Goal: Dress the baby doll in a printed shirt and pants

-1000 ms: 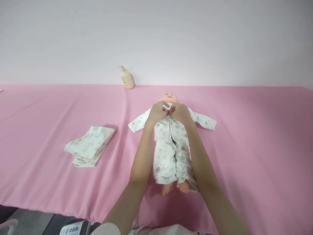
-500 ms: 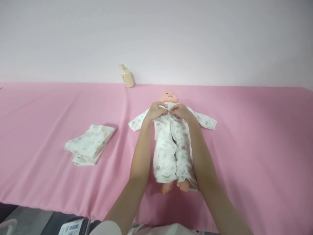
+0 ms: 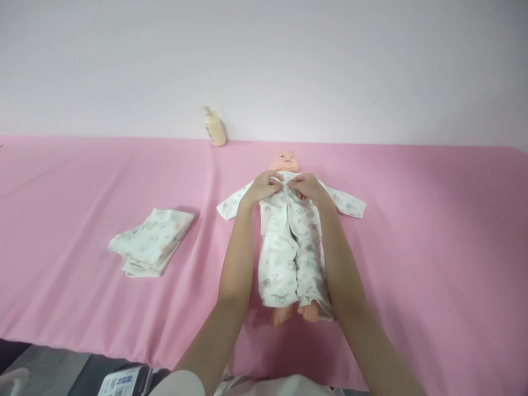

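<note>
A baby doll (image 3: 284, 161) lies on its back on a pink-covered table, its head toward the wall and bare feet toward me. It wears a white printed baby jacket (image 3: 272, 217) and matching trousers (image 3: 277, 269), the sleeves spread to both sides. On the jacket's upper chest, my left hand (image 3: 267, 186) pinches the cloth near the front opening. Close beside it, my right hand (image 3: 307, 188) pinches the opposite edge. The fingertips of both hands nearly meet, and they hide whatever fastener may be between them.
Folded white printed baby clothes (image 3: 152, 239) lie to the left on the pink sheet (image 3: 433, 247). A cream pump bottle (image 3: 215, 129) stands at the back against the pale wall (image 3: 264, 66). Below the table's front edge, a labelled box (image 3: 124, 382) shows at lower left.
Both hands stay at the doll's chest with only slight finger movement. The right fingertips have shifted a little at the jacket opening.
</note>
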### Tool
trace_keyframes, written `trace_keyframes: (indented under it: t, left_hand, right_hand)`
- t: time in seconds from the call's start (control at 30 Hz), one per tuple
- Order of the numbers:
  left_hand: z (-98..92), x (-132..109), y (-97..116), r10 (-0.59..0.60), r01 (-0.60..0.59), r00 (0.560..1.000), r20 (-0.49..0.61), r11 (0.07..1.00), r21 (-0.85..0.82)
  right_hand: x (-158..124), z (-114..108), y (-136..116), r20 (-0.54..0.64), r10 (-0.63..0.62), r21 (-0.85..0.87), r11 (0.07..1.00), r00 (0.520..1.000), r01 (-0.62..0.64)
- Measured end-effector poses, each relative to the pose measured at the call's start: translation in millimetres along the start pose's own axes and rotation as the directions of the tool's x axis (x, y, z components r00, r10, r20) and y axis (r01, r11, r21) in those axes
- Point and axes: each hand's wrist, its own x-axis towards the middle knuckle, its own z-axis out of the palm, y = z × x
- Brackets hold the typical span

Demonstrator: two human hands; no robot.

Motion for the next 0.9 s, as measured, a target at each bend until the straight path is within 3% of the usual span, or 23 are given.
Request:
trace_keyframes:
  t: [0.1,0.2,0.33,0.43,0.53,0.9]
  left_hand:
    - [-5.0,-9.2,13.5,-0.008,0.002,0.999,0.044,0.992,0.127]
    - [-9.4,-19.2,27.3,-0.017,-0.026,0.982,0.188,0.974,0.223]
    - [-9.9,-25.2,35.1,-0.085,-0.024,0.937,0.339,0.952,0.307]
    - [-8.0,-24.5,34.0,-0.072,-0.052,0.938,0.339,0.938,0.344]
    - [-7.0,-22.7,31.8,-0.065,-0.068,0.937,0.343,0.93,0.362]
    - [-14.0,-24.4,32.6,-0.12,-0.008,0.931,0.346,0.937,0.349]
  right_hand:
    - [-8.7,-3.8,-7.4,-0.009,-0.019,-0.043,0.999,1.0,0.019]
    - [-23.5,-11.3,-18.9,0.02,-0.052,-0.157,0.986,0.998,0.055]
    - [-39.9,-18.3,-30.3,0.201,-0.007,-0.344,0.936,0.98,0.078]
    - [-43.0,-15.7,-32.7,0.276,0.073,-0.465,0.883,0.958,0.067]
    - [-41.0,-9.8,-32.1,0.258,0.126,-0.556,0.831,0.958,0.04]
    - [-49.0,2.9,-41.6,0.201,0.123,-0.734,0.675,0.972,0.066]
